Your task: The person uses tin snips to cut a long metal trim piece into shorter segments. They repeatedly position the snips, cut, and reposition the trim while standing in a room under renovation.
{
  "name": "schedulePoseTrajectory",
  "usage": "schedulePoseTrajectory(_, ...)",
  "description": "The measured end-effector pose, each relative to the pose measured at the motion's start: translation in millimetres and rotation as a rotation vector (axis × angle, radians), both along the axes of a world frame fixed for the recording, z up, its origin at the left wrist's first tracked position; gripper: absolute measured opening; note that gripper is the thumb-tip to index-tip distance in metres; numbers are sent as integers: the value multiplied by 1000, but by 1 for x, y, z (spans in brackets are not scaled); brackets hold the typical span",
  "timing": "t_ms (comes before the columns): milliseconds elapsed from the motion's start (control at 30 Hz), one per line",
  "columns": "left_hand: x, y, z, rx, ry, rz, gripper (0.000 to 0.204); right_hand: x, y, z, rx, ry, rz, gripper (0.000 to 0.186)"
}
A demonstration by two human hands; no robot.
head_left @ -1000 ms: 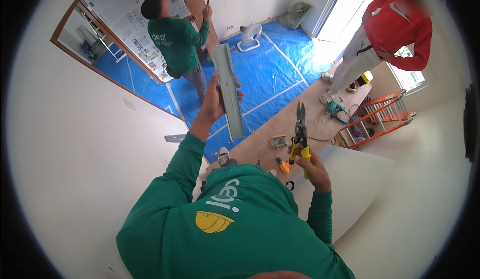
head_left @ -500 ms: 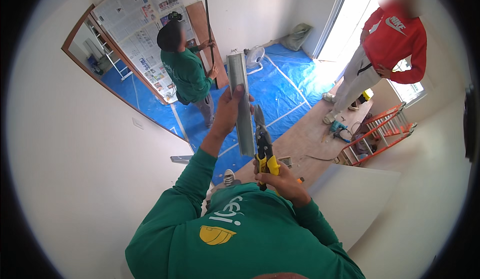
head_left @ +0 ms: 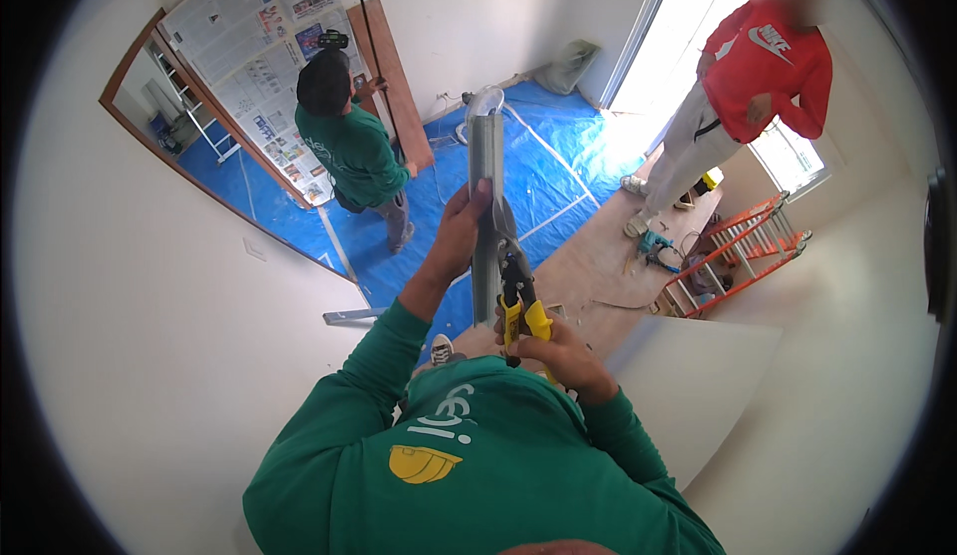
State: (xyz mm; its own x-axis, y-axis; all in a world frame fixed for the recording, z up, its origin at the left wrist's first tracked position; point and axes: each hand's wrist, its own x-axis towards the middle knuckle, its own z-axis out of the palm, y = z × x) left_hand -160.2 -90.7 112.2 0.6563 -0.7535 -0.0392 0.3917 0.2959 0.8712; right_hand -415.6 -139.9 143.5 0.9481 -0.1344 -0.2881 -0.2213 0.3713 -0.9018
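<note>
A length of galvanized metal channel [head_left: 485, 156] stands nearly upright in front of me. My left hand [head_left: 460, 231] grips it around the middle, thumb lying along its face. In my right hand [head_left: 566, 351] is a pair of tin snips [head_left: 518, 301] with yellow and black handles. Their dark blades point up and lie along the channel's right edge, just beside my left hand. Whether the blades touch or bite the metal I cannot tell. My right fingers wrap around both handles, which are spread slightly apart.
A person in green [head_left: 354, 151] holds a long dark pole at the left. Another in red [head_left: 773, 72] stands on boards [head_left: 588, 266] at the right, near an orange stepladder [head_left: 743, 251]. Blue sheeting [head_left: 543, 146] covers the floor. A white panel [head_left: 698, 381] lies by my right arm.
The snips have come up against the channel's right side, and the channel has turned more upright. The person in red has moved a hand from the hip to the front.
</note>
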Motion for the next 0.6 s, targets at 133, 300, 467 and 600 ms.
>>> schedulePoseTrajectory(133, 0, 0, 0, -6, 33, -65, 38, -2, -2, 4, 1, 12, -14, 44)
schedulePoseTrajectory(300, 2, 1, 5, -6, 9, -75, 36, 1, -2, 1, -11, -13, -12, 42)
schedulePoseTrajectory(467, -6, 0, 1, 27, -40, -115, 39, 0, -1, 0, -59, 3, -56, 42)
schedulePoseTrajectory(600, -21, -4, -8, -11, 47, -131, 39, -6, -4, 8, 59, 8, -127, 45)
